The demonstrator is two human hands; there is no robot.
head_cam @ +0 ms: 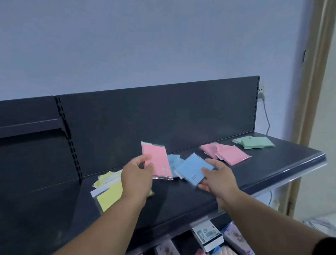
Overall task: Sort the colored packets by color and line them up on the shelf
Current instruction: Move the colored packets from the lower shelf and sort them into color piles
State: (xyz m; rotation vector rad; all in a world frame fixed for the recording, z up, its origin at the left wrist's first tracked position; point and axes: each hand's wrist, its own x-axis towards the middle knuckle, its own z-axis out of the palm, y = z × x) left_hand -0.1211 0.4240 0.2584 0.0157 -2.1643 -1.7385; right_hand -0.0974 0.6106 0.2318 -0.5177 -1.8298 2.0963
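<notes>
My L hand (136,176) pinches a pink packet (156,160) upright over the shelf (188,201). R hand (218,176) grips a blue packet (194,168) just beside it. Yellow packets (110,194) lie at left, w/ the pink pile (229,154) and green pile (254,142) at right.

Pink packets (232,156), blue packet (194,168), green packets (255,142), yellow packets (110,195), black shelf (188,201).

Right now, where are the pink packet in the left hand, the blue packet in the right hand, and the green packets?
pink packet (159,157): head view, centre of its face.
blue packet (191,167): head view, centre of its face.
green packets (256,142): head view, top packet of the pile.
</notes>
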